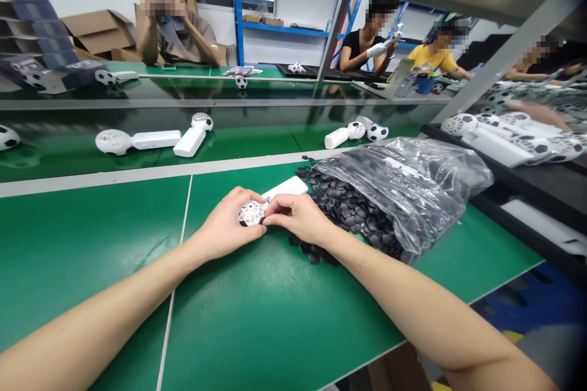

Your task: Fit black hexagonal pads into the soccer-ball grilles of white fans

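Observation:
My left hand point(225, 226) grips the round soccer-ball-patterned head of a white handheld fan point(279, 192), whose white handle points away toward the belt. My right hand point(300, 217) pinches at the fan head's right side, fingertips touching its grille, possibly on a small black piece. Just right of my hands lies a heap of small black pentagon pieces point(348, 208) spilling from an open clear plastic bag point(413, 180) on the green table point(92, 244).
A conveyor belt point(68, 159) behind the table carries several white fans point(137, 142), some with ball heads point(362, 131). A tray of finished fans point(509, 134) sits at right. Other people sit across the line. The table edge drops off at the near right.

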Demonstrator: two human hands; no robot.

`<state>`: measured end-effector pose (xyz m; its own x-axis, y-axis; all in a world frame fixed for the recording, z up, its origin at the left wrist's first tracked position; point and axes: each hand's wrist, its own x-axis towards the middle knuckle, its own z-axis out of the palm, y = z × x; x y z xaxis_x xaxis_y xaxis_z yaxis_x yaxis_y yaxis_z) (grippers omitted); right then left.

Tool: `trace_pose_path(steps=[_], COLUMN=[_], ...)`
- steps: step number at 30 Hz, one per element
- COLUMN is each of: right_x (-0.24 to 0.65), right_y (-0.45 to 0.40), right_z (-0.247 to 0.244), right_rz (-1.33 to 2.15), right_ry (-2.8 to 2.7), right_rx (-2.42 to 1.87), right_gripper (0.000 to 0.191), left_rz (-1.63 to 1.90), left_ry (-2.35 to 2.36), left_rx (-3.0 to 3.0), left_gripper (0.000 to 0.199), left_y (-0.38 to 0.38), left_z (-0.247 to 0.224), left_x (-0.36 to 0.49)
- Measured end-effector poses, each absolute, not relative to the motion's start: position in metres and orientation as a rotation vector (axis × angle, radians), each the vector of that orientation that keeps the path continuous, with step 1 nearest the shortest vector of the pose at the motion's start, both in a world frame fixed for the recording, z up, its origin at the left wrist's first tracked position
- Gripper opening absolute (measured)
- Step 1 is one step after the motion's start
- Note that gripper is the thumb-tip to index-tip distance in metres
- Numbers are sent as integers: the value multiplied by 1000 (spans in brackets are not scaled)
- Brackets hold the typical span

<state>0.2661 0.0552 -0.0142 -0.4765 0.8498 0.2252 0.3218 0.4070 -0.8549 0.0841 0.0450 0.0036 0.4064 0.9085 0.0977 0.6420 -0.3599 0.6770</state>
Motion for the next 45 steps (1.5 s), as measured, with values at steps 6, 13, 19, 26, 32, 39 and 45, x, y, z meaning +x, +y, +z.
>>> trace_pose_path(steps=[6, 13, 19, 26, 32, 39, 45], right_x=[265, 267, 266, 264, 265, 265, 263], right_y=[58, 59, 65, 68, 68, 71, 75], right_z=[-19, -20, -16, -11, -12, -3, -11], right_rz=[939, 866, 934, 804, 819, 712, 842], right_ry=[-1994, -2034, -2023, -2119, -2126, -2269, -2154], right_rx=[-1029, -1022, -1027, -1020, -988, -954, -958], right_gripper=[10, 14, 17, 17, 17, 20, 20], left_rz=[665, 676, 665, 704, 697, 796, 771], left_ry=[1315, 1281, 1423, 1326, 1324, 1303, 1348], left_rx=[2107, 2112, 2065, 2090, 2116, 2162, 2110], left_gripper=[35, 37, 34, 33, 35, 25, 29], left_y=[43, 44, 42, 43, 41, 38, 43], left_z=[3, 3, 4, 0, 0, -1, -2], left_x=[84, 80, 88, 81, 78, 87, 84])
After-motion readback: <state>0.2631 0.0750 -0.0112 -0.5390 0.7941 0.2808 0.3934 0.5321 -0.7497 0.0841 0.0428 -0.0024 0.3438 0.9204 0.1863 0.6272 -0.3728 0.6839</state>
